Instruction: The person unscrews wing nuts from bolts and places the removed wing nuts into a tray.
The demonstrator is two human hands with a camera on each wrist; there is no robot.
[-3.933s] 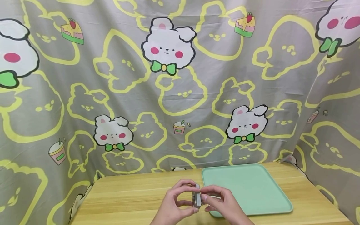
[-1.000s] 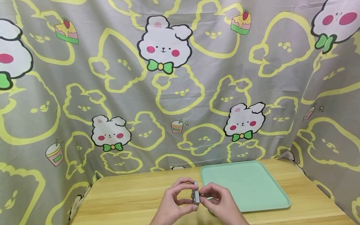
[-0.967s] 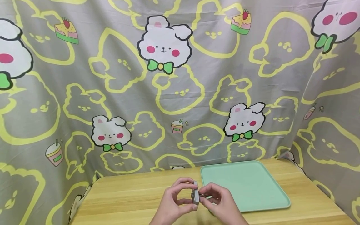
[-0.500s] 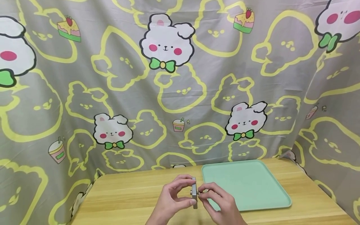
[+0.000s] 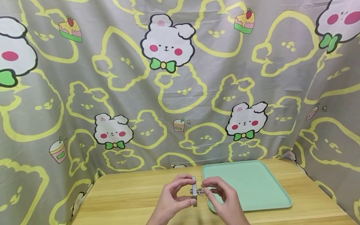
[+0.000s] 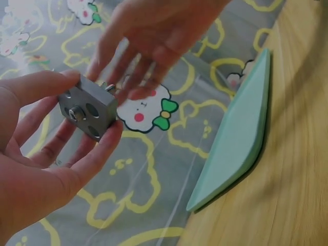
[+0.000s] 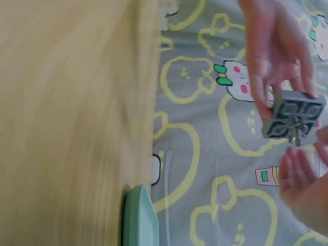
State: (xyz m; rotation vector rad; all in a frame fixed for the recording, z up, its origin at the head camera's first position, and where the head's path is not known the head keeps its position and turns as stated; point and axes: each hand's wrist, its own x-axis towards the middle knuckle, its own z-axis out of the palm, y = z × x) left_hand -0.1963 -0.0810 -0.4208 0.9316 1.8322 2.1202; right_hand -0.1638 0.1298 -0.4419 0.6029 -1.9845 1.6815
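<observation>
Left hand is gripping a square grey metal block with round holes by its edges, thumb and fingers half spread; block is standing on edge above the near part of the pale wooden surface. Silver metal bolt is passing through the block's middle, a silver winged nut sitting on its right part. Right hand is hovering just beside the bolt's right end, fingers loosely bent and apart, gripping nothing; contact unclear. Mint-green rectangular tray is lying farther right.
</observation>
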